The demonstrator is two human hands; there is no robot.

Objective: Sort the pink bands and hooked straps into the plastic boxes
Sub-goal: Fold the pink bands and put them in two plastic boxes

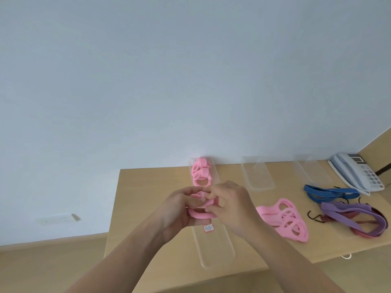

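Note:
My left hand (pixel 179 205) and my right hand (pixel 229 203) meet above the table and together grip one pink band (pixel 198 214), which is folded between the fingers. Behind them a clear plastic box (pixel 215 176) by the wall holds several rolled pink bands (pixel 201 173). A loose heap of pink bands (pixel 285 218) lies on the table to the right of my hands. Farther right lie blue hooked straps (pixel 330 193) and purple and red hooked straps (pixel 359 218). Two more clear boxes, one in the middle (pixel 257 174) and one to the right (pixel 313 172), stand by the wall.
A clear lid (pixel 213 248) with a small sticker lies flat under my hands, near the table's front edge. A white desk telephone (pixel 357 172) sits at the back right corner. The wooden table (pixel 148 187) ends just left of my hands; beyond is floor.

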